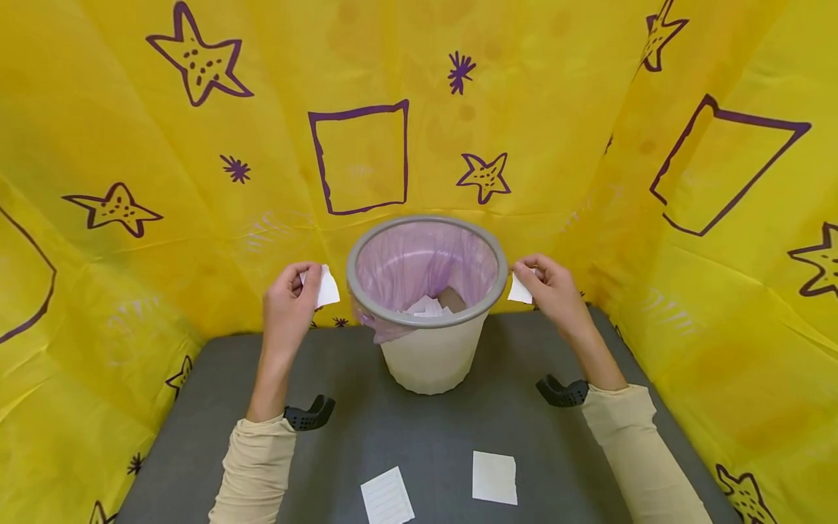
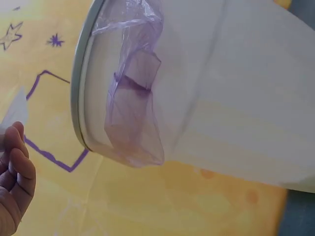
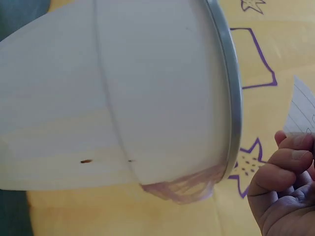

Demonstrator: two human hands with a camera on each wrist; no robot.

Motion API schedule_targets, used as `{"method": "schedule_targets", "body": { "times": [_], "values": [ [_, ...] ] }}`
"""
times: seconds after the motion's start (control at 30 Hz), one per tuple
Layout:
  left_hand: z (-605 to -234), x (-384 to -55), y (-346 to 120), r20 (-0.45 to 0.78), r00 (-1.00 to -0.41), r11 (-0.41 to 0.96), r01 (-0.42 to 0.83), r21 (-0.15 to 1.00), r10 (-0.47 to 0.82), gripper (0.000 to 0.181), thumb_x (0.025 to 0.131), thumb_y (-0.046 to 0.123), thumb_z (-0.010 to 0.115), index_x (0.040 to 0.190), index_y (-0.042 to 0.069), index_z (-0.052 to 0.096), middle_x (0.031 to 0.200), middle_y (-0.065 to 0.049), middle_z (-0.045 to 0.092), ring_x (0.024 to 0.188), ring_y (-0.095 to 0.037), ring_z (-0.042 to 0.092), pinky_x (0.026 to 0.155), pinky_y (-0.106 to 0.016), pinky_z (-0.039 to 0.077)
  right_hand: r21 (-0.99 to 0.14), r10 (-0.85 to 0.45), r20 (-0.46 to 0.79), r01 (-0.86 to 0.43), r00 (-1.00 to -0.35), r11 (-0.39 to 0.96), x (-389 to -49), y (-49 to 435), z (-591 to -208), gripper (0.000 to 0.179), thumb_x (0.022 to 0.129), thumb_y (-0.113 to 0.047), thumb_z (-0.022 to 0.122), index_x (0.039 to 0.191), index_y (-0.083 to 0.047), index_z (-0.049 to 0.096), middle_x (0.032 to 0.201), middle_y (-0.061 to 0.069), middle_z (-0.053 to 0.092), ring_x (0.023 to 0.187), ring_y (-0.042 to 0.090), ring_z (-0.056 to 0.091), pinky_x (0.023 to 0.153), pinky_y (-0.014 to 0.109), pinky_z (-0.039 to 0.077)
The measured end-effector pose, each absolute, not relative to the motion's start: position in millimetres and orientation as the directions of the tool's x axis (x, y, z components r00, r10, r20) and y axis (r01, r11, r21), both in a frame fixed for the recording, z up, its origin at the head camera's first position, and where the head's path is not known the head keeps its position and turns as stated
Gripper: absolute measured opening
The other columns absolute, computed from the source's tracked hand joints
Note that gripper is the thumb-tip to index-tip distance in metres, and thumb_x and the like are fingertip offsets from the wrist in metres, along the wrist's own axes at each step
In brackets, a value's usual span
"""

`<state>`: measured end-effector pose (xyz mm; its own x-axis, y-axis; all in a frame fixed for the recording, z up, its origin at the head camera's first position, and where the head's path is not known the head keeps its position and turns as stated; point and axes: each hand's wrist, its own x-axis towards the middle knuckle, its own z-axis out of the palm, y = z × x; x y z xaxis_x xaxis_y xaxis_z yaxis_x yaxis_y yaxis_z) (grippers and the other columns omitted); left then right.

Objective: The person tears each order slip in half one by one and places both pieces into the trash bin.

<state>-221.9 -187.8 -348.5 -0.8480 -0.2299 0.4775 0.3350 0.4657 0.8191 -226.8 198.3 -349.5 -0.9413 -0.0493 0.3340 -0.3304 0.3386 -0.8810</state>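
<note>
Left hand (image 1: 286,309) and right hand (image 1: 555,295) pinch part-hidden paper slips (image 1: 329,289), jutting toward the bin (image 1: 432,356). It stands upright near the desk's (image 1: 432,429) far edge.

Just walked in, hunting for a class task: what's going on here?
Someone's left hand pinches a white paper piece, and the right hand pinches another piece. Both are held on either side of a bin with a purple liner, not inside it. Pale scraps lie in the bin; two more paper squares lie on the dark table in front.
</note>
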Motion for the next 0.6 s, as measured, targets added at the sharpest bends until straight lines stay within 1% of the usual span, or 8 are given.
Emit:
{"method": "schedule_targets", "body": {
  "times": [0.17,0.23,0.3,0.37,0.43,0.47,0.5,0.6],
  "values": [
    [-339,-228,-178,0.518,-0.839,0.494,0.384,0.780,-0.166,0.031,0.096,0.030,0.061,0.106,0.001,0.068,0.081,-0.018,0.065,0.055,-0.004,0.051,0.047,-0.014,0.044,-0.852,-0.067,0.338,-0.336,-0.939,0.401,-232,188,-335,0.029,0.097,-0.028,0.059,0.107,-0.001,0.064,0.060,-0.006,0.048,0.052,0.010,0.043,0.048,0.024,0.041],
    [-334,-230,-171,0.531,-0.837,0.507,0.403,0.762,-0.131,0.030,0.096,0.029,0.060,0.107,0.002,0.068,0.082,-0.016,0.064,0.057,-0.007,0.051,0.048,-0.013,0.043,-0.837,-0.086,0.360,-0.362,-0.929,0.410,-236,179,-329,0.028,0.097,-0.028,0.059,0.107,-0.002,0.065,0.060,-0.005,0.049,0.052,0.010,0.042,0.047,0.023,0.039],
    [-330,-233,-161,0.546,-0.833,0.521,0.428,0.739,-0.089,0.029,0.096,0.027,0.060,0.108,0.002,0.067,0.080,-0.014,0.062,0.058,-0.010,0.049,0.048,-0.014,0.042,-0.817,-0.111,0.398,-0.407,-0.911,0.409,-241,168,-324,0.025,0.097,-0.024,0.059,0.106,-0.002,0.065,0.060,-0.002,0.049,0.052,0.010,0.040,0.047,0.022,0.035],
    [-325,-235,-151,0.552,-0.833,0.526,0.450,0.722,-0.046,0.026,0.096,0.026,0.060,0.110,0.004,0.066,0.075,-0.011,0.056,0.058,-0.013,0.046,0.048,-0.014,0.039,-0.796,-0.145,0.433,-0.453,-0.890,0.401,-247,157,-319,0.023,0.097,-0.020,0.059,0.106,-0.001,0.066,0.061,-0.001,0.048,0.053,0.010,0.039,0.049,0.022,0.034],
    [-322,-238,-140,0.560,-0.829,0.531,0.473,0.703,-0.003,0.024,0.097,0.023,0.060,0.110,0.005,0.066,0.068,-0.008,0.048,0.057,-0.015,0.041,0.047,-0.016,0.033,-0.775,-0.177,0.459,-0.490,-0.871,0.400,-251,146,-317,0.021,0.097,-0.019,0.060,0.104,-0.001,0.066,0.063,0.001,0.048,0.055,0.010,0.040,0.051,0.021,0.035],
    [-321,-239,-134,0.560,-0.828,0.529,0.484,0.697,0.019,0.023,0.097,0.022,0.060,0.110,0.005,0.066,0.067,-0.007,0.043,0.056,-0.016,0.038,0.047,-0.017,0.030,-0.763,-0.188,0.470,-0.504,-0.863,0.406,-254,141,-317,0.020,0.096,-0.018,0.060,0.104,-0.001,0.066,0.064,0.002,0.048,0.056,0.009,0.040,0.053,0.021,0.035],
    [-320,-241,-129,0.558,-0.829,0.525,0.492,0.695,0.039,0.022,0.096,0.021,0.060,0.110,0.005,0.066,0.067,-0.006,0.042,0.057,-0.016,0.038,0.047,-0.017,0.029,-0.751,-0.201,0.479,-0.517,-0.855,0.410,-256,136,-317,0.019,0.096,-0.017,0.060,0.103,-0.001,0.066,0.066,0.003,0.049,0.057,0.009,0.041,0.054,0.020,0.036],
    [-318,-244,-115,0.542,-0.835,0.509,0.508,0.695,0.093,0.020,0.096,0.018,0.060,0.110,0.005,0.066,0.069,-0.008,0.045,0.060,-0.018,0.039,0.050,-0.019,0.030,-0.714,-0.214,0.510,-0.549,-0.833,0.435,-259,126,-320,0.016,0.095,-0.016,0.061,0.100,-0.001,0.067,0.070,0.005,0.053,0.059,0.010,0.043,0.055,0.020,0.037]
  ]
}}
